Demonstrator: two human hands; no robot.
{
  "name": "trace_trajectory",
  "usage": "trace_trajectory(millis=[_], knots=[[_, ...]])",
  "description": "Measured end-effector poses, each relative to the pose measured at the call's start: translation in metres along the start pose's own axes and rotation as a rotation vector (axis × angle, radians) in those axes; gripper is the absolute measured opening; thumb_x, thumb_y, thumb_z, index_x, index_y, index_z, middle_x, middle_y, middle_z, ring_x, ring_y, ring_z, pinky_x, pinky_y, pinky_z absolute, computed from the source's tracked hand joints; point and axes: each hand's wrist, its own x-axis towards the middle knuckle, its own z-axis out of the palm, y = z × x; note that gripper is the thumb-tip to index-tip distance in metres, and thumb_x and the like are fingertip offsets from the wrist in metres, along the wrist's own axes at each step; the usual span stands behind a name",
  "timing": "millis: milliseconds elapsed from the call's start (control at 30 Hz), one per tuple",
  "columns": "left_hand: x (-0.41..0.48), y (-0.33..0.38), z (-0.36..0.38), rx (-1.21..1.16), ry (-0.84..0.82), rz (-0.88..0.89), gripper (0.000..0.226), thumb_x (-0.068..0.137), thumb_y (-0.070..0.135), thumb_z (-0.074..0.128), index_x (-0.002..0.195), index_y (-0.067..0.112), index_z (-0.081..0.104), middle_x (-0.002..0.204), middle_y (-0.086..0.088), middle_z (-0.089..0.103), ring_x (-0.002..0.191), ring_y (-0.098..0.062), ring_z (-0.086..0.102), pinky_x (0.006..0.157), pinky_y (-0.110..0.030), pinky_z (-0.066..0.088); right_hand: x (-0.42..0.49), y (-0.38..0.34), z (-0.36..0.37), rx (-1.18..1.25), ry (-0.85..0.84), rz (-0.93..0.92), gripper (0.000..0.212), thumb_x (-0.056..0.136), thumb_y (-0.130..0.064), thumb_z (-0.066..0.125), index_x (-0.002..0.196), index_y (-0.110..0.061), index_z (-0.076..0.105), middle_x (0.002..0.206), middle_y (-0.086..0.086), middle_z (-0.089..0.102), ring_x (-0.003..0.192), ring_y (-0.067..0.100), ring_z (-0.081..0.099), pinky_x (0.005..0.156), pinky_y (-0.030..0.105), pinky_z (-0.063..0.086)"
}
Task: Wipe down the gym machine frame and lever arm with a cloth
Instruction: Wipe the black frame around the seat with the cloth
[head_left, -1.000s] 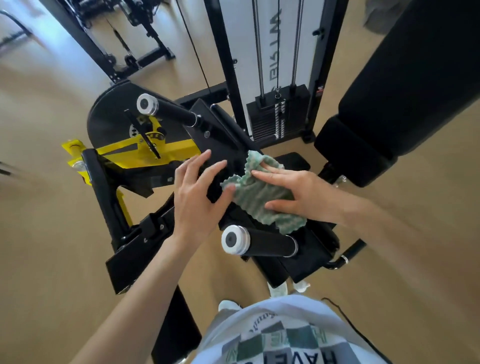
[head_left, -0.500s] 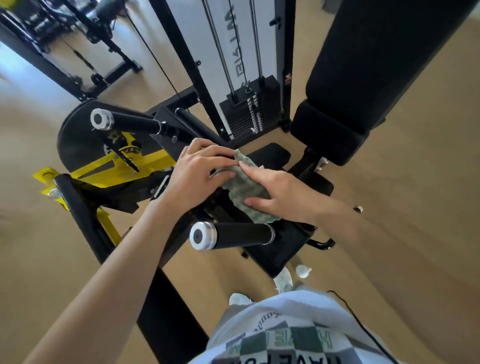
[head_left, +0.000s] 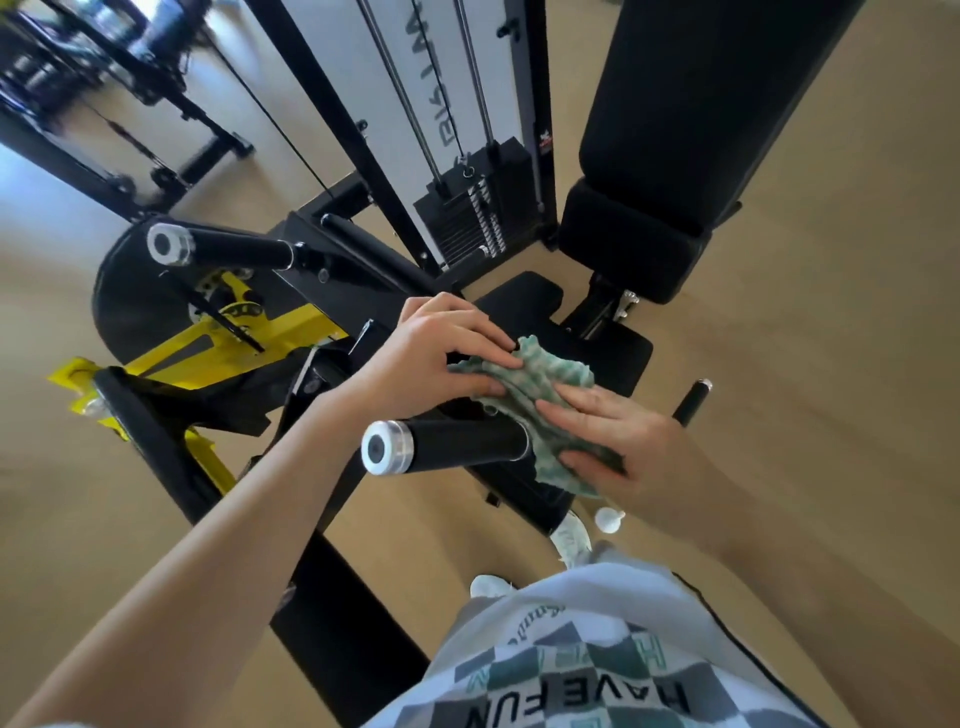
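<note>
The green cloth (head_left: 524, 405) lies bunched on the black machine frame (head_left: 597, 353), right at the inner end of the near black bar (head_left: 462, 444). The right hand (head_left: 618, 441) presses flat on the cloth, fingers straight. The left hand (head_left: 441, 358) has bent fingers, and the cloth's far edge sits pinched between them and the thumb. This looks like the rubbing step on the frame. Next, I think, the cloth must slide along toward the yellow lever arm (head_left: 234, 343), with a firm push.

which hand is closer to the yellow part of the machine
Left. The left hand is beside the yellow part, at the edge of the cloth; the right hand presses the cloth on the far side.
</note>
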Motion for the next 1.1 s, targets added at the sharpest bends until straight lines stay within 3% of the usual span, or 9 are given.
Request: trace_trajectory(millis=[100, 233, 400, 533, 667, 767, 867, 967, 1100], knots=[[-0.006, -0.005, -0.003, 0.029, 0.112, -0.019, 0.031, 0.082, 0.055, 0.07, 0.102, 0.034, 0.08, 0.111, 0.021, 0.068, 0.119, -0.011, 0.051, 0.109, -0.047, 0.029, 0.024, -0.003, -0.007, 0.025, -0.101, 0.019, 0.046, 0.099, -0.037, 0.052, 0.144, -0.03, 0.054, 0.154, -0.007, 0.046, 0.145, 0.008, 0.039, 0.119, 0.039, 0.036], [-0.018, -0.02, -0.016, 0.051, 0.237, -0.095, 0.027, 0.079, 0.049, 0.076, 0.1, 0.032, 0.08, 0.112, 0.02, 0.07, 0.116, -0.012, 0.058, 0.106, -0.056, 0.036, 0.074, -0.009, -0.014, 0.008, -0.263, 0.013, 0.048, 0.098, -0.025, 0.064, 0.143, -0.038, 0.054, 0.159, -0.013, 0.036, 0.148, 0.005, 0.031, 0.12, 0.034, 0.033], [-0.033, -0.012, -0.011, 0.217, 0.265, -0.132, 0.058, 0.073, 0.024, 0.087, 0.127, 0.031, 0.068, 0.136, 0.008, 0.06, 0.127, -0.024, 0.049, 0.105, -0.05, 0.038, 0.095, -0.014, -0.007, 0.02, -0.323, 0.05, 0.054, 0.097, -0.029, 0.066, 0.147, -0.035, 0.049, 0.163, -0.014, 0.027, 0.149, 0.007, 0.028, 0.121, 0.028, 0.031], [-0.061, -0.006, 0.009, 0.251, 0.279, -0.088, 0.05, 0.088, 0.042, 0.078, 0.135, 0.034, 0.062, 0.144, 0.011, 0.053, 0.13, -0.022, 0.046, 0.107, -0.043, 0.035, 0.066, -0.007, -0.004, 0.022, -0.207, 0.033, 0.051, 0.099, -0.025, 0.062, 0.148, -0.033, 0.049, 0.161, -0.009, 0.035, 0.147, 0.006, 0.033, 0.119, 0.028, 0.034], [-0.095, 0.01, 0.036, 0.303, 0.439, -0.219, 0.051, 0.083, 0.019, 0.08, 0.131, 0.028, 0.066, 0.143, 0.007, 0.057, 0.133, -0.023, 0.05, 0.11, -0.039, 0.033, 0.022, -0.009, 0.003, -0.144, -0.014, -0.005, 0.044, 0.1, -0.035, 0.051, 0.144, -0.028, 0.055, 0.153, -0.003, 0.048, 0.138, 0.014, 0.049, 0.112, 0.036, 0.044], [-0.118, 0.019, 0.062, 0.368, 0.58, -0.341, 0.044, 0.086, 0.022, 0.073, 0.129, 0.016, 0.067, 0.145, -0.006, 0.057, 0.133, -0.03, 0.052, 0.109, -0.047, 0.04, -0.013, -0.021, 0.024, -0.277, 0.233, 0.021, 0.042, 0.096, -0.026, 0.062, 0.137, -0.015, 0.062, 0.144, 0.01, 0.057, 0.129, 0.025, 0.058, 0.104, 0.044, 0.051], [-0.138, 0.021, 0.078, 0.329, 0.645, -0.394, 0.05, 0.093, 0.019, 0.07, 0.14, 0.012, 0.057, 0.151, -0.011, 0.05, 0.138, -0.033, 0.048, 0.107, -0.052, 0.047, -0.036, -0.034, 0.046, -0.331, 0.4, 0.13, 0.043, 0.09, -0.016, 0.075, 0.131, -0.008, 0.066, 0.143, 0.013, 0.057, 0.124, 0.028, 0.061, 0.1, 0.043, 0.054], [-0.145, 0.017, 0.083, 0.327, 0.636, -0.394, 0.055, 0.094, 0.009, 0.066, 0.148, 0.014, 0.051, 0.158, -0.007, 0.043, 0.128, -0.035, 0.056, 0.099, -0.051, 0.052, -0.045, -0.042, 0.064, -0.423, 0.482, 0.164, 0.043, 0.091, -0.017, 0.072, 0.132, -0.005, 0.065, 0.148, 0.015, 0.052, 0.127, 0.032, 0.06, 0.101, 0.041, 0.053], [-0.148, 0.008, 0.086, 0.338, 0.661, -0.359, 0.058, 0.095, 0.0, 0.057, 0.15, 0.018, 0.049, 0.159, -0.004, 0.043, 0.121, -0.034, 0.057, 0.093, -0.051, 0.052, -0.03, -0.046, 0.074, -0.395, 0.471, 0.241, 0.054, 0.093, -0.023, 0.07, 0.143, -0.009, 0.056, 0.152, 0.013, 0.046, 0.138, 0.028, 0.048, 0.11, 0.043, 0.046]])
